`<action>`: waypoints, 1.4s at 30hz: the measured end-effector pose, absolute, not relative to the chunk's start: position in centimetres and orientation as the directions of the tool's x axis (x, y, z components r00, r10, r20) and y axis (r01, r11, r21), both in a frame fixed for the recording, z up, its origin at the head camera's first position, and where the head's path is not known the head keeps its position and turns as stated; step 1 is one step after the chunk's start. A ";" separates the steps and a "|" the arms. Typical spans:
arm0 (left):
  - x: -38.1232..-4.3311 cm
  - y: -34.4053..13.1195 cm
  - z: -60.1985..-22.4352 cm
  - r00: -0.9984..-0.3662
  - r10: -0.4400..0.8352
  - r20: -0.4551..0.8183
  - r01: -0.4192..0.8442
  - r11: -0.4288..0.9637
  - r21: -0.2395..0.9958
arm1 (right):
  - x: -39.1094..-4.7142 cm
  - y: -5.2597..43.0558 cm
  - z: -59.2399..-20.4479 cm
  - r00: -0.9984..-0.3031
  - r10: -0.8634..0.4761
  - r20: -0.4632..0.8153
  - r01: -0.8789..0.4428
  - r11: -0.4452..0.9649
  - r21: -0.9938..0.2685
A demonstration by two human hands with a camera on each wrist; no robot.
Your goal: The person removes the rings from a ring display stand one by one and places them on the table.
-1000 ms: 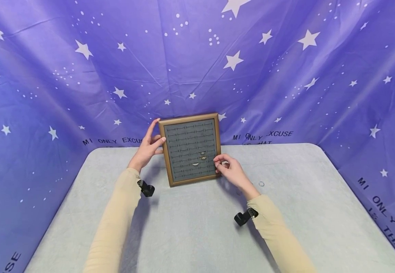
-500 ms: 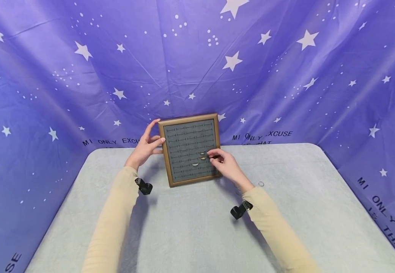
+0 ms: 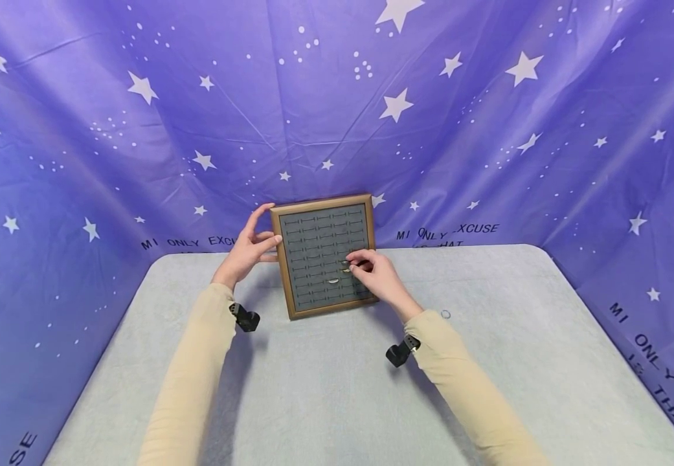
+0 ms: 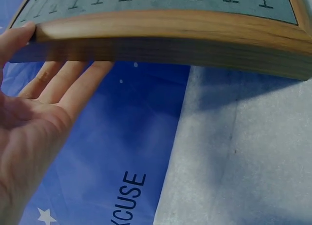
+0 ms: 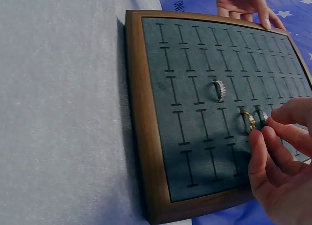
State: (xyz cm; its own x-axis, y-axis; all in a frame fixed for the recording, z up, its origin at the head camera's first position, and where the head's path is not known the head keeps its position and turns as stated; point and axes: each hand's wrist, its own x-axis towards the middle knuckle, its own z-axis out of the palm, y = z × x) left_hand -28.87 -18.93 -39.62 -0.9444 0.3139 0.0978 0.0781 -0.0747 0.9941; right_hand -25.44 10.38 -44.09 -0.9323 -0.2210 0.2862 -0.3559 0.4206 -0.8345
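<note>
A wood-framed ring board [image 3: 316, 237] is seen at the centre of the head view, held tilted back at the far part of a pale grey bench [image 3: 320, 395]; its dark padded face is lined with rows of short slots; three rings are seated low on it, right of its middle: a silver ring [image 5: 221, 91], a gold ring [image 5: 249, 120] and, just beside the gold one, a second silver ring [image 5: 264, 117], partly hidden by fingers.

That second silver ring is pinched at the fingertips of the right hand [image 3: 379, 276]; the board's upper left edge is gripped by the left hand [image 3: 246, 256], with the thumb laid on the front of the frame and other fingers touching its side.

A loose ring [image 3: 445, 314] is seen on the bench, right of centre; both arms are covered by beige sleeves [image 3: 182, 382], and a small black camera is worn at each wrist; the upper frame is filled by a purple drape [image 3: 337, 97], printed with white stars and dark lettering.
</note>
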 end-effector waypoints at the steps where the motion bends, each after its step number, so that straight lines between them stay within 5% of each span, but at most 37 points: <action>1: -28.9 -18.9 -39.6 -0.944 0.316 0.097 0.080 -0.068 0.995 | -25.5 10.4 -44.2 -0.931 -0.220 0.291 -0.360 0.425 -0.831; 23: -28.9 -18.4 -39.4 -0.952 0.288 0.103 0.102 -0.016 0.995 | -25.6 8.9 -44.6 -0.931 -0.158 0.329 -0.357 0.586 -0.727; 42: -28.7 -18.3 -39.7 -0.951 0.286 0.114 0.113 -0.019 0.993 | -24.3 9.3 -44.9 -0.938 -0.131 0.321 -0.346 0.397 -0.850</action>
